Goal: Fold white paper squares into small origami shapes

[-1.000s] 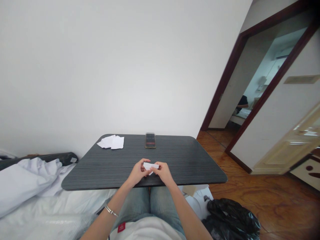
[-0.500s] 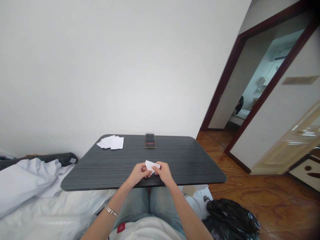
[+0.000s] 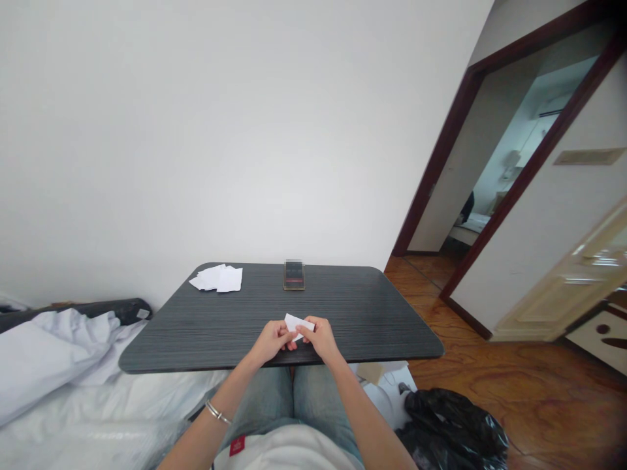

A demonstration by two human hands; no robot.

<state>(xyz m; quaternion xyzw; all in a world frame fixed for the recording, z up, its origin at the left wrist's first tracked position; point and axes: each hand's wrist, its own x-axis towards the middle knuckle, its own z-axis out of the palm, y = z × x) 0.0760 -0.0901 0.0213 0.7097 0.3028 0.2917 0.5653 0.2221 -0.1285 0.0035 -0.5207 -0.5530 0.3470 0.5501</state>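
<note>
Just above the near edge of a dark grey wood-grain table (image 3: pixel 343 307), my left hand (image 3: pixel 270 342) and my right hand (image 3: pixel 318 339) pinch a small piece of white paper (image 3: pixel 298 325) between their fingertips. The paper looks folded and tilts slightly, and the fingers hide its lower part. Farther up the table, beyond both hands, lies a loose pile of white paper sheets (image 3: pixel 216 279). A small upright dark rectangular object (image 3: pixel 294 275), perhaps a phone in a stand, stands at the far edge.
A wall rises behind the table. Crumpled white bedding (image 3: pixel 49 365) lies to the left, and a black plastic bag (image 3: pixel 450 431) sits low on the right by a wooden floor (image 3: pixel 490 372). Through a doorway (image 3: pixel 504 156), a person (image 3: pixel 467 207) shows in another room.
The small paper has shifted slightly up and turned in my fingers, with its left end now raised. The hands stay close together. The person in the far room has moved partly out of sight.
</note>
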